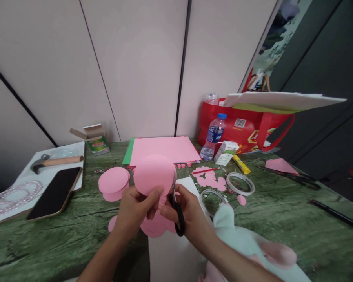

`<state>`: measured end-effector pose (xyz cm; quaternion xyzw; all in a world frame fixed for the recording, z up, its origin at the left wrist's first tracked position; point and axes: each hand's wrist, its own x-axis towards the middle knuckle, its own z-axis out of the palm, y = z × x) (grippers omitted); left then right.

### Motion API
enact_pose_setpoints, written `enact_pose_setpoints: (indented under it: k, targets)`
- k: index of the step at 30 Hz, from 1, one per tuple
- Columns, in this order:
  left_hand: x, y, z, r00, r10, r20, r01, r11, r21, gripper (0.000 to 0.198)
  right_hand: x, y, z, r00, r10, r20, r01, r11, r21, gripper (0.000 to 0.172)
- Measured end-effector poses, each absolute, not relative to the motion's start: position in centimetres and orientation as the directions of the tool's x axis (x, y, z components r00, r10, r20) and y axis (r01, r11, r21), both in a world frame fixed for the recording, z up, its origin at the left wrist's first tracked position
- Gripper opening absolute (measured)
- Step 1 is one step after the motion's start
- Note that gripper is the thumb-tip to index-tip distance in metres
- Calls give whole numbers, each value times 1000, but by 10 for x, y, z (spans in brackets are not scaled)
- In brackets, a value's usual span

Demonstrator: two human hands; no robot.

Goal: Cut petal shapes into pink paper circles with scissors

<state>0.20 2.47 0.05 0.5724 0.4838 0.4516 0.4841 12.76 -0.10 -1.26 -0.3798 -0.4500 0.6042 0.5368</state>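
Note:
My left hand (134, 209) pinches a round pink paper disc (153, 173), holding it upright above the green table (76, 235). My right hand (186, 214) grips black-handled scissors (176, 209) whose blades meet the disc's right edge. More pink paper pieces (156, 227) hang or lie below my hands. Cut pink circles (113, 182) are stacked on the table to the left. A white sheet (172, 254) lies under my hands.
Pink and green paper sheets (164, 150) lie at the back. A phone (56, 192), hammer (56, 161) and beads (16, 192) sit left. Water bottle (214, 137), red bag (247, 127), glue stick (241, 164), tape rolls (240, 183), pink scraps (209, 178) and a plush toy (253, 246) are on the right.

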Motion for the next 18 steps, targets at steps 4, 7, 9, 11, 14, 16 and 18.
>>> enact_pose_setpoints:
  k: [4, 7, 9, 11, 14, 16, 18]
  targets:
    - [3, 25, 2, 112, 992, 50, 112, -63, 992, 38, 127, -1, -12, -135, 991, -4, -307, -46, -951, 38]
    - [2, 25, 2, 103, 992, 67, 98, -77, 992, 38, 127, 0, -11, -137, 990, -23, -264, -58, -963, 35]
    - [2, 26, 1, 105, 991, 80, 65, -87, 994, 36, 127, -1, -11, -133, 990, -40, -230, -70, -971, 34]
    - [2, 26, 1, 133, 988, 80, 14, -82, 997, 33, 126, -2, -11, -123, 991, -50, -217, -76, -973, 34]
    - [3, 25, 1, 187, 980, 63, -22, -60, 998, 31, 124, -2, -13, -139, 989, -45, -250, -79, -965, 36]
    - [4, 25, 2, 195, 979, 60, 12, -64, 998, 33, 122, -1, -15, -152, 988, -30, -282, -72, -957, 38]
    - [4, 25, 3, 183, 982, 57, 46, -66, 997, 33, 121, -1, -17, -161, 987, -13, -295, -61, -954, 38]
